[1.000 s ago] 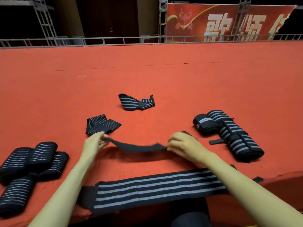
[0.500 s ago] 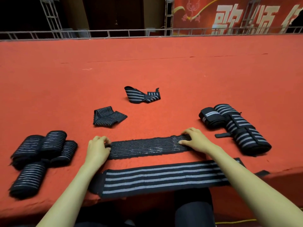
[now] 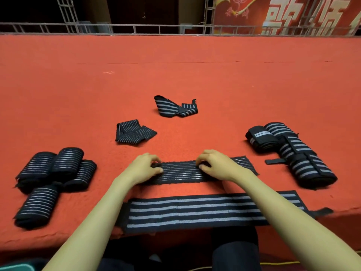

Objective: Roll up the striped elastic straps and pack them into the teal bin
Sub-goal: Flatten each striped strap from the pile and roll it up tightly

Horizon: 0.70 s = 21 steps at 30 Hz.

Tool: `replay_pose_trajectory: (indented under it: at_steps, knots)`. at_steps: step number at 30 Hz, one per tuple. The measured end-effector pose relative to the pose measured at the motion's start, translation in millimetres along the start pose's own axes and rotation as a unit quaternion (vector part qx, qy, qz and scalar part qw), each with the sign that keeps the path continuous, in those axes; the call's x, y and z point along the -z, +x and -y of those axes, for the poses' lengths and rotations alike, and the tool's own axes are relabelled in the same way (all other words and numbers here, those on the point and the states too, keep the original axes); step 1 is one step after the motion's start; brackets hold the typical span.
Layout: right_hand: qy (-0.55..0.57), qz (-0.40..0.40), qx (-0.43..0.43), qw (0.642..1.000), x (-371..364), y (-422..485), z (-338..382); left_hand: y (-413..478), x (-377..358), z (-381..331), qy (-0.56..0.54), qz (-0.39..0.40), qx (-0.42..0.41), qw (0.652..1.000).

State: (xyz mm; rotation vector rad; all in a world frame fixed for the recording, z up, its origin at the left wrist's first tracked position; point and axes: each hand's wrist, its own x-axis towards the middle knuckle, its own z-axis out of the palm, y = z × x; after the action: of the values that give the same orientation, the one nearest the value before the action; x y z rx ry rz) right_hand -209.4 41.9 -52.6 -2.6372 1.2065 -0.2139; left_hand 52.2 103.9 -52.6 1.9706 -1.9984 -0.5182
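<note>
Straps everywhere on this red table (image 3: 195, 75)! Nearest of all, low in the bottom-left corner, a sliver of teal shows, likely the teal bin (image 3: 17, 267), though too little is in view to be sure. At the table's near edge a wide-striped strap (image 3: 195, 212) lies flat and unrolled, both forearms crossing over it. Just beyond it sits the thin-striped strap (image 3: 179, 172), also flat. The left hand (image 3: 143, 169) is on its left end, fingers curled down and thumb pinching the fabric. The right hand (image 3: 216, 165) grips it further along, fingers curled onto the far edge, with the right end poking out past the wrist. Off to the left, four rolled straps (image 3: 52, 178) huddle together. Off to the right, a rolled bundle (image 3: 293, 153) of wider-striped ones lies in a row. Further back, a folded strap (image 3: 134, 133) lies flat, and beyond that a loose strap (image 3: 175, 107), half coiled. A metal rail (image 3: 136, 29) and a red banner (image 3: 293, 16) close off the back.
</note>
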Motion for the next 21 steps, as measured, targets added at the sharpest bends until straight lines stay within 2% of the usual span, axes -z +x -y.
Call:
replay_pose_trajectory:
  at_steps: [2, 5, 8, 11, 13, 17, 21]
  knots:
    - [0.034, -0.028, 0.012, 0.999, -2, 16, 12, 7, 8, 5, -0.033, -0.054, 0.011, 0.998]
    - [0.059, -0.016, 0.035, 0.998, -12, 46, 27, 23, 16, 21, -0.034, -0.129, 0.040, 0.990]
    - [0.117, -0.019, 0.035, 0.992, -24, 79, 37, 42, 21, 36, -0.022, -0.147, 0.086, 0.985]
    - [0.181, -0.067, 0.017, 0.981, -38, 101, 35, 64, 27, 42, 0.000, -0.166, 0.102, 0.981]
    - [0.182, -0.092, -0.013, 0.979, -50, 108, 28, 80, 31, 48, 0.010, -0.159, 0.125, 0.979]
    - [0.180, -0.117, -0.031, 0.976, -63, 108, 25, 102, 35, 59, 0.056, -0.088, 0.185, 0.977]
    - [0.153, -0.139, -0.026, 0.978, -67, 108, 27, 110, 33, 58, 0.049, -0.091, 0.229, 0.968]
